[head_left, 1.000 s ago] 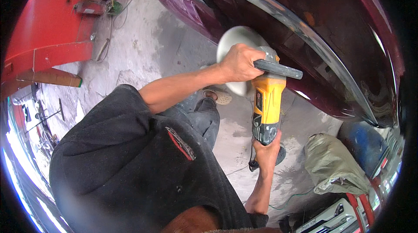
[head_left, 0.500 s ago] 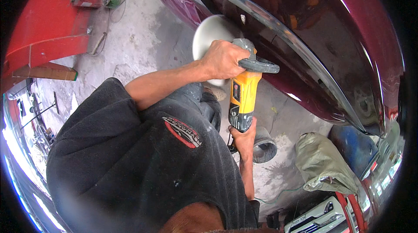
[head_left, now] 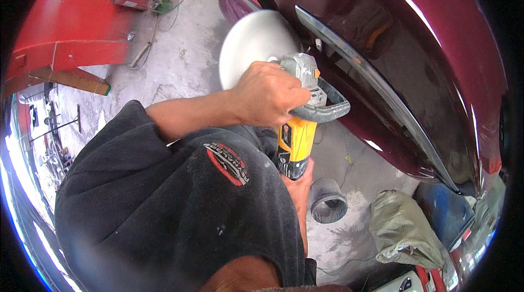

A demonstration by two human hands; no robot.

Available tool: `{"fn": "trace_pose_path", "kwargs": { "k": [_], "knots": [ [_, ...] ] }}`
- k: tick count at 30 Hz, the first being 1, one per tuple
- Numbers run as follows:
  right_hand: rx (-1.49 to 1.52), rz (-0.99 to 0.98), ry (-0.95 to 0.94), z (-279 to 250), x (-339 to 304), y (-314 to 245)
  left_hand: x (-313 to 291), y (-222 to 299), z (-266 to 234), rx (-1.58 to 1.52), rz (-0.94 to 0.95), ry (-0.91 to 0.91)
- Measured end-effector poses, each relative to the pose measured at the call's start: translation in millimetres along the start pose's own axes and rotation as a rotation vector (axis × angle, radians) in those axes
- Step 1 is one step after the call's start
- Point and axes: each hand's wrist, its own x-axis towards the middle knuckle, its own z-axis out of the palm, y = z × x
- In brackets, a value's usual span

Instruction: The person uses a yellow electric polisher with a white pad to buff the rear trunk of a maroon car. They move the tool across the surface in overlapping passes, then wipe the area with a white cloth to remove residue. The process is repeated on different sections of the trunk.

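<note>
Left grip (head_left: 273,94): bare fingers closed around the black D-shaped side handle (head_left: 330,112).
Right grip (head_left: 298,180): wrapped about the dark rear end of the yellow-and-black power polisher (head_left: 296,140), partly hidden by the tool and the shirt.
Polisher: held up between the two grips, head toward the top of the view, beside the glossy dark-maroon vehicle body (head_left: 453,24); against that body it has shifted leftward since half a second ago.
White pad: a broad round disc (head_left: 243,46), now showing more of its face and lying farther left than before; its right side overlaps the vehicle's lower edge (whether they touch, I cannot tell).
Trim: a long grey metallic strip (head_left: 371,79) crosses the maroon body to the right of the tool, its upper tip more clearly apart from the pad now.
Bucket: a grey round container (head_left: 326,187) on the stained pale concrete floor (head_left: 180,41), right of the right grip, with a wider gap between them than half a second ago.
Lower right: a bulky olive-grey cloth cover (head_left: 404,229) near a blue rounded container (head_left: 445,207).
</note>
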Motion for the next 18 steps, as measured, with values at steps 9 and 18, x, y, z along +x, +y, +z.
{"fn": "trace_pose_path", "kwargs": {
  "k": [9, 18],
  "knots": [
    [0.058, -0.136, -0.102, 2, 26, -15, 1, 36, -71, 0.210, 0.060, -0.002],
    [0.015, -0.270, -0.048, -1, 28, -42, 7, 49, -101, 0.318, 0.219, 0.070]
  ]
}}
